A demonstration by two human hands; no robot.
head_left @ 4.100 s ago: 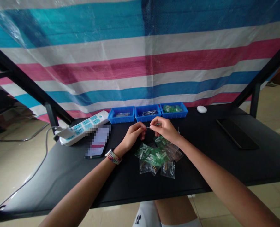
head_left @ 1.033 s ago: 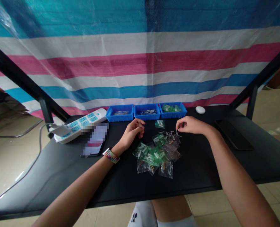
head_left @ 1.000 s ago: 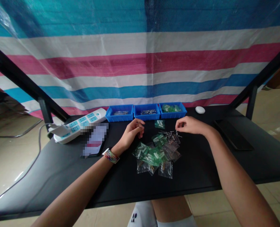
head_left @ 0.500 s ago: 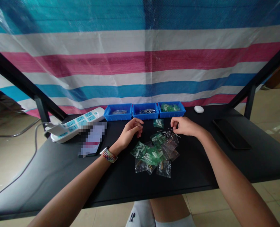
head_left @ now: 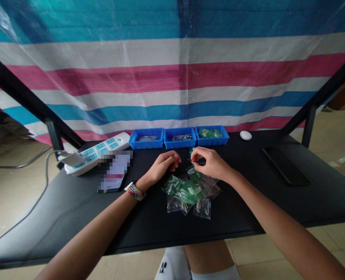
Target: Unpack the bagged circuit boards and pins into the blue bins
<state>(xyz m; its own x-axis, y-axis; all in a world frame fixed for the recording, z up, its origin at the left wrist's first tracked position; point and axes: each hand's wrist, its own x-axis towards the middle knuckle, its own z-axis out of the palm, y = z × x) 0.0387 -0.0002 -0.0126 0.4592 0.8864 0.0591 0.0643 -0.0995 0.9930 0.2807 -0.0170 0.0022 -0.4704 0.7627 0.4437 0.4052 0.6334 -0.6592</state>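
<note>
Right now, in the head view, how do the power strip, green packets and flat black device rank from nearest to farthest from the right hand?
1. Green packets: beside the right hand, toward the person.
2. Flat black device: off to its right.
3. Power strip: far left, beyond the left hand.

My right hand (head_left: 211,163) can pass over open tabletop (head_left: 248,155) toward the dark phone (head_left: 286,166); bins (head_left: 179,144) stand across the far side, bags (head_left: 186,191) lie nearer me.
</note>
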